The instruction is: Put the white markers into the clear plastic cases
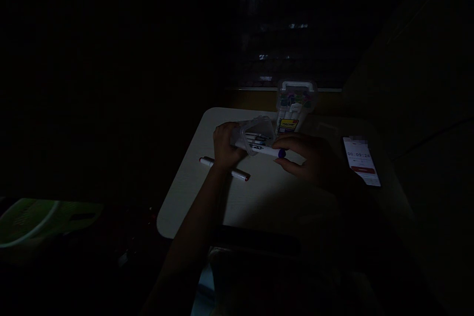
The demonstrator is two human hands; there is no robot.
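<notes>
My left hand [225, 147] is wrapped round a clear plastic case [242, 133], tipped on its side with its open mouth facing right. Several white markers [255, 137] lie inside it. Between the fingertips of my right hand [309, 158] is a white marker with a purple cap [267, 150]; its far end reaches into the mouth of the case. Under my left wrist, a white marker with red ends [240, 174] lies on the table [192, 192]. Dim light hides part of my right hand.
Behind my hands stands a clear case with a handle [296, 94], full of markers with coloured caps. A phone [361, 160] showing a timer lies at the table's right. A green basket [33, 219] is low at the left. Much of the surroundings is dark.
</notes>
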